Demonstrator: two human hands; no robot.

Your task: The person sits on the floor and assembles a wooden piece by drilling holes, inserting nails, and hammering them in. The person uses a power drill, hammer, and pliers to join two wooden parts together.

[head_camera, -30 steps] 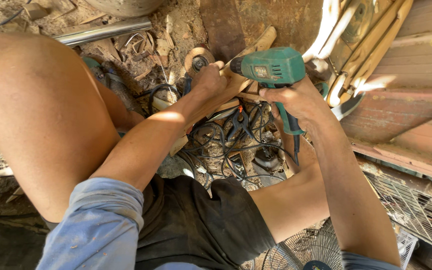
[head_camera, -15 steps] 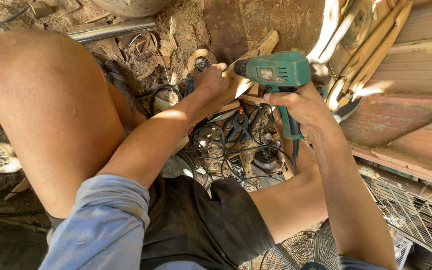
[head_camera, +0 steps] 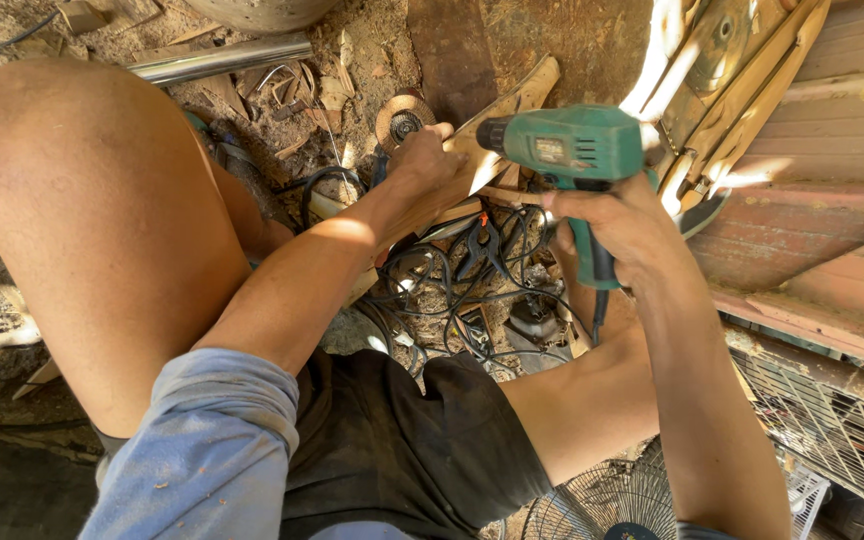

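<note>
The right hand (head_camera: 617, 225) was wrapped around the grip of a green power drill (head_camera: 567, 150), its fingers (head_camera: 577, 200) clamped on the handle just under the body. The drill's dark nose pointed toward the left hand (head_camera: 422, 165), which lay just beside it. That hand's fingers (head_camera: 442, 132) were closed on a pale wooden strip (head_camera: 517, 95) that slanted up and away from them. Just beyond the left fingers sat a round grinder disc (head_camera: 402, 120) on the dirt floor (head_camera: 552, 40). Below both sets of fingers lay a tangle of black cables (head_camera: 452, 280). A shiny metal pipe (head_camera: 222, 60) lay well away to the left of them, and a wire fan guard (head_camera: 602, 500) showed near the right elbow.
</note>
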